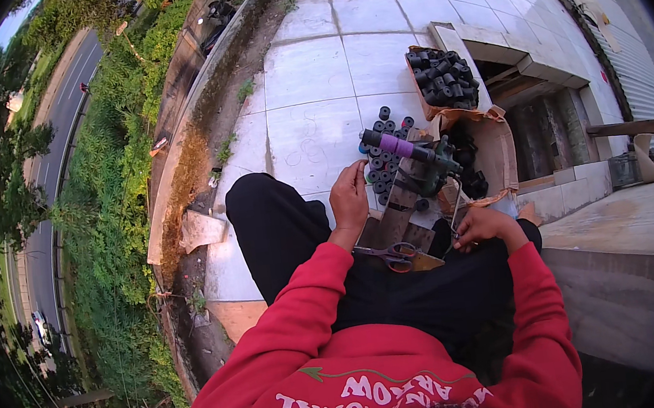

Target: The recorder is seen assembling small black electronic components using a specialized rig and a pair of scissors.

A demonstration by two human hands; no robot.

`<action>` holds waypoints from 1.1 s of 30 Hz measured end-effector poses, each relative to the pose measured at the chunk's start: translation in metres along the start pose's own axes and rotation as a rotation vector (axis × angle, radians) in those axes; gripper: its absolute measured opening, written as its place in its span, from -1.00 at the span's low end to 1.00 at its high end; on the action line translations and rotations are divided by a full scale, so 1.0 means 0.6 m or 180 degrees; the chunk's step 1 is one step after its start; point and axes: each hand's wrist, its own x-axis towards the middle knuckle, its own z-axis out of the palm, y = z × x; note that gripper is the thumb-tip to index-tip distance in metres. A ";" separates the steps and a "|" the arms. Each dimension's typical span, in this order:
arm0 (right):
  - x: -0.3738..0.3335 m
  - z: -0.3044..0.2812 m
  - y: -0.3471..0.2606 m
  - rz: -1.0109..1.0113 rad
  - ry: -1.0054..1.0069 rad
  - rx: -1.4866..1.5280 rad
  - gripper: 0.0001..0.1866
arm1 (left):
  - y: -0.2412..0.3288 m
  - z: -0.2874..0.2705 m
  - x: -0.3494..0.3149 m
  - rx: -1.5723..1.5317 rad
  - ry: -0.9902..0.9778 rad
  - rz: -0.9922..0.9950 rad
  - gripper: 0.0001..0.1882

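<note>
In front of me a hand-cranked winder (436,162) is mounted on a wooden stand (398,211). Its dark shaft carries a purple spool (396,146) pointing left. My right hand (482,227) closes around the lower end of the bent metal crank (456,200). Just left of the spool, my left hand (349,200) is raised with its fingertips pinched together; whatever lies between them is too small to make out. Scissors (398,255) lie across the base of the stand near my lap. Several black cylinders (388,167) stand on the tiles behind the spool.
One cardboard box (415,83) is heaped with black cylinders; a second box (503,150) beside it holds more. To the right is a tile-edged opening (549,113) with wood inside. At left, a low wall (178,156) borders greenery and a road below.
</note>
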 end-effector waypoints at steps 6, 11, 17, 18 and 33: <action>0.160 -0.032 0.084 0.0144 -0.0044 -0.1027 -0.63 | 0.006 -0.003 0.000 0.0155 0.0040 0.0044 -0.77; 0.238 -0.091 0.134 0.0386 0.0585 -0.0757 -0.60 | -0.003 0.001 0.000 0.0088 0.0081 0.0048 -0.77; 0.275 -0.142 0.165 0.0052 0.1685 -0.0134 -0.73 | -0.007 -0.003 -0.002 0.0100 0.0053 0.0038 -0.77; 0.272 -0.158 0.183 -0.0050 0.1865 0.0049 -0.78 | -0.003 0.003 -0.001 0.0108 -0.0020 -0.0047 -0.77; 0.136 -0.293 0.048 -0.0416 0.3296 -0.0635 -0.77 | -0.001 -0.007 -0.006 0.0216 0.0026 0.0008 -0.76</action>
